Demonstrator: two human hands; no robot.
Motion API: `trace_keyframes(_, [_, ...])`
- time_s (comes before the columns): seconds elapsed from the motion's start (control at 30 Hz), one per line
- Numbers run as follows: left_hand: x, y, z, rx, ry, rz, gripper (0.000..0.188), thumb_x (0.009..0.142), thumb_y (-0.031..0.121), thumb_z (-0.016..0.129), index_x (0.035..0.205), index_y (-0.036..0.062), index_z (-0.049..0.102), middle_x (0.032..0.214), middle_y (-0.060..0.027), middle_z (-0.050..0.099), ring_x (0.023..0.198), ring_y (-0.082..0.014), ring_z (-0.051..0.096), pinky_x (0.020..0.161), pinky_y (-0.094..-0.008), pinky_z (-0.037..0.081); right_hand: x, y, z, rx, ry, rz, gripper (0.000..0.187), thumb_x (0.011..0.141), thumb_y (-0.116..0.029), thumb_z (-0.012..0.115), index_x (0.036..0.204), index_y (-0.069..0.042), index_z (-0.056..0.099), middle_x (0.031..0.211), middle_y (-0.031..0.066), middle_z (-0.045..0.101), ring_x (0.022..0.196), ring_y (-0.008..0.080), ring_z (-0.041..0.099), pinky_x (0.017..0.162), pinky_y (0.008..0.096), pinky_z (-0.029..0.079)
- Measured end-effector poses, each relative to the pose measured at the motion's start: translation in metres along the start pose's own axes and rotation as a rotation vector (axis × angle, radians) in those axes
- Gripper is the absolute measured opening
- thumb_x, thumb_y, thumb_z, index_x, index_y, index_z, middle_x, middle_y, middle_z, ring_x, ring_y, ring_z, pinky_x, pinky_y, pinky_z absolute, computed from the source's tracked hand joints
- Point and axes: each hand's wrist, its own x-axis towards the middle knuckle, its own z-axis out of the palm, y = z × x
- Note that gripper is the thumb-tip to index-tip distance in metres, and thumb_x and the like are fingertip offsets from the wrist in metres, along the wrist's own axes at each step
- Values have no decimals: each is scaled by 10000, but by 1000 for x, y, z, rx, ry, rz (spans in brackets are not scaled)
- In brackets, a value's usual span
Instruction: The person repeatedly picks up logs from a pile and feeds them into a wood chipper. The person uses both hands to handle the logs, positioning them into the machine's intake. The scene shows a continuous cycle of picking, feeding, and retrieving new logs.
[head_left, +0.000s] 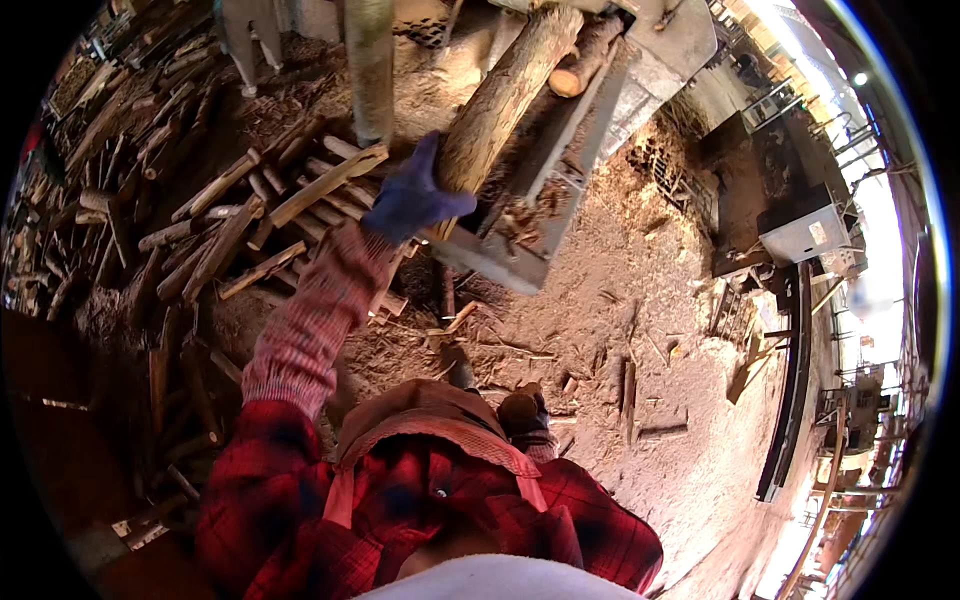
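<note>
My left hand, in a blue-purple glove, reaches forward with thumb and fingers spread. It is against the near end of a thick, bark-covered log, which lies lengthwise in a metal trough. Beside that log sits another log with its pale cut end toward me. Low by my body, my right hand is partly hidden in a dark glove. Its fingers seem closed around a short piece of wood, whose round brown end shows.
A large heap of split wood covers the left side, near an upright post. Bark scraps and sawdust lie over the floor. Rusty machinery and a long dark rail stand at the right.
</note>
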Motion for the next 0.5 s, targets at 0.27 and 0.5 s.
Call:
trace_keyframes(0.27, [157, -51, 129, 961, -106, -368, 923, 822, 599, 525, 1489, 83, 149, 1314, -238, 485, 1171, -371, 514, 995, -481, 384, -26, -139, -3, 408, -530, 101, 562, 884, -580, 472, 815, -41, 618, 759, 78, 608, 713, 258, 554, 670, 380, 463])
trace_keyframes(0.5, [153, -62, 134, 905, 207, -110, 888, 785, 516, 619, 1447, 52, 252, 1336, -216, 467, 1229, -362, 466, 1013, -472, 376, -116, -303, 177, -837, -302, -945, 587, 786, -404, 714, 1194, -20, 540, 1076, 152, 599, 937, 284, 604, 754, 394, 513])
